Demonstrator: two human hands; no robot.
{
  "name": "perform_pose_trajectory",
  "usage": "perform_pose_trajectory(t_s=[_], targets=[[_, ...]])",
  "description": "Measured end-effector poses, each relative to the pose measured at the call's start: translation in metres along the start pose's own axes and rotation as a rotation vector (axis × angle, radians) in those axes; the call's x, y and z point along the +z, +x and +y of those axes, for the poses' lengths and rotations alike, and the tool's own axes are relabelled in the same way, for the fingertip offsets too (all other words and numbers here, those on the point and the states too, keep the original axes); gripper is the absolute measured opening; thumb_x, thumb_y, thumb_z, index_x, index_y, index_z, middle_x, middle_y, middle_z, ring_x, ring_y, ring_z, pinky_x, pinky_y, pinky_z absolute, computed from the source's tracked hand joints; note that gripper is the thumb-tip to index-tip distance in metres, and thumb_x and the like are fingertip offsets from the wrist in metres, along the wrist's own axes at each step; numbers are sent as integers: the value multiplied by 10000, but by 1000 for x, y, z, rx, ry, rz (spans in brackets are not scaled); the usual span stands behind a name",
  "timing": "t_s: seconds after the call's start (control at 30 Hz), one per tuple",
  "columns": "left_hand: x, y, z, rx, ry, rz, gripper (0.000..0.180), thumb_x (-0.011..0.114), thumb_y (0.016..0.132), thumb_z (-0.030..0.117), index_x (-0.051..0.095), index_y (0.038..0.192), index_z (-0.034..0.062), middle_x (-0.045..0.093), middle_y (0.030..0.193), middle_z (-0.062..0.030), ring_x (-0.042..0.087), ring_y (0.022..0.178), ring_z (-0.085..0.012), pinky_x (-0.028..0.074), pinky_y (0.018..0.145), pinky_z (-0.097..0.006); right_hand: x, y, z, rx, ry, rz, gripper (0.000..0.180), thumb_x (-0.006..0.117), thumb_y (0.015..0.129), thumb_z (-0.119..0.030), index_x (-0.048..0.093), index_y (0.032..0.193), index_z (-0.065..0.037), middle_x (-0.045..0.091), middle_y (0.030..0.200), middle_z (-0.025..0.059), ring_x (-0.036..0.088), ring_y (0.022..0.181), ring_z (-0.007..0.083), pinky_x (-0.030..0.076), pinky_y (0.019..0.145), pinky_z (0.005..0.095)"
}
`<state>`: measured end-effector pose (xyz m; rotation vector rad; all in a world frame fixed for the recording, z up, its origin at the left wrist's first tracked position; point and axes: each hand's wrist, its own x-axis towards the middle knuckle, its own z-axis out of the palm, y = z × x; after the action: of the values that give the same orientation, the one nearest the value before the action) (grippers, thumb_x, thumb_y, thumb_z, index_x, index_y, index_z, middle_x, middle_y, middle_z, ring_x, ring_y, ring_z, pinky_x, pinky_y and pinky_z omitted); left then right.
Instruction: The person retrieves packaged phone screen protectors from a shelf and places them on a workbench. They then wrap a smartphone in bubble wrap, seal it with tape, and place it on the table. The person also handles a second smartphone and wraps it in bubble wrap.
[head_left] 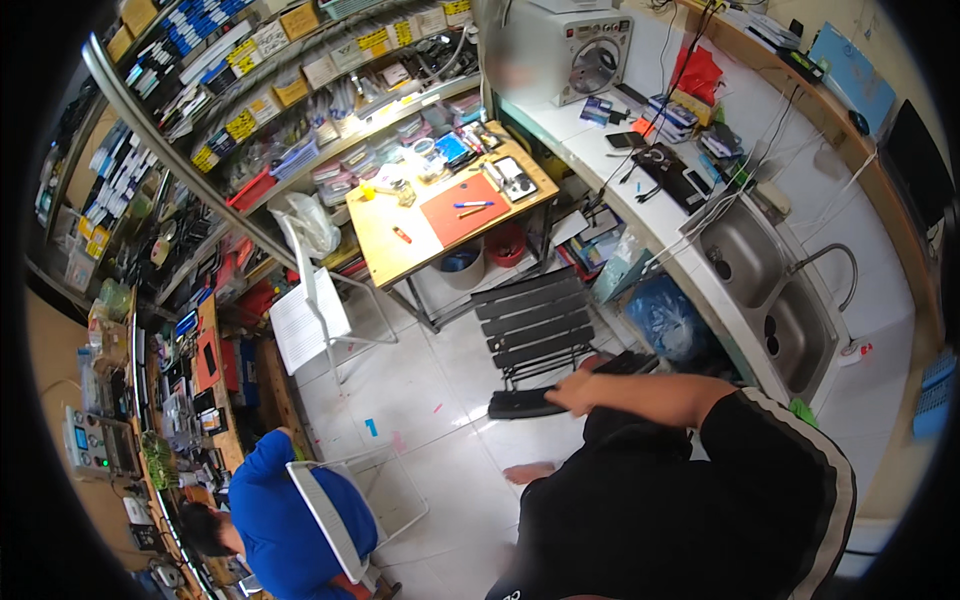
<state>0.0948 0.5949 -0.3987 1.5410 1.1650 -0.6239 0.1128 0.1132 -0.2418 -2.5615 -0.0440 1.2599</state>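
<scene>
On the near side of the wooden counter (385, 225), our right hand (572, 392) grips a black slatted chair (535, 320); our left hand is out of view. Stiff, probably light, it looks best held by its near rail (518, 404).

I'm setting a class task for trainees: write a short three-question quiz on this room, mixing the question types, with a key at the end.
1. Multiple choice: what does the person's right hand hold?
A) a pen
B) a black slatted chair
C) a tap

2. True or false: the red sheet lies on the floor.

3. Count: how many basins does the sink have?

Key:
1. B
2. False; the red sheet lies on the wooden table.
3. Two
</scene>
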Motion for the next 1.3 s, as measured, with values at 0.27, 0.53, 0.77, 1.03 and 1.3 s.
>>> perform_pose_trajectory(t_s=[0.27,0.53,0.77,1.03,1.3], targets=[[-62,71,166,439,-43,-120,110,585,953,199,567,902,103,576,699,-21,535,592,-114,422,500,-256,49,-88,62,352,53,124,762,717,732,-279,467,1451,-310,526,1365,219,501,1263,428,469,1001,495],[-17,85,160,354,300,-337,205,550,987,234,598,873,71,630,728,-33,568,619,-113,449,529,-269,81,-118,67,664,192,419,609,709,709,-67,654,1298,-210,566,1202,137,501,1155,361,398,985,489],[-62,114,188,55,347,-293,243,533,988,281,616,986,52,653,849,-74,606,726,-152,483,629,-301,99,-80,37,575,190,703,586,751,583,-41,699,1158,-145,566,1118,99,504,1077,325,393,928,471],[-40,177,351,61,158,-332,351,513,989,334,635,1116,31,679,987,-121,648,848,-196,522,743,-337,41,-34,-20,496,210,347,717,779,621,-182,615,1319,-203,557,1212,122,472,1193,359,364,1042,531],[206,258,448,135,543,-763,472,540,949,379,624,1268,40,667,1181,-141,627,1067,-268,485,953,-372,-92,45,43,622,748,-145,670,732,762,-325,547,1356,-79,619,1259,239,623,1127,365,504,924,452]])
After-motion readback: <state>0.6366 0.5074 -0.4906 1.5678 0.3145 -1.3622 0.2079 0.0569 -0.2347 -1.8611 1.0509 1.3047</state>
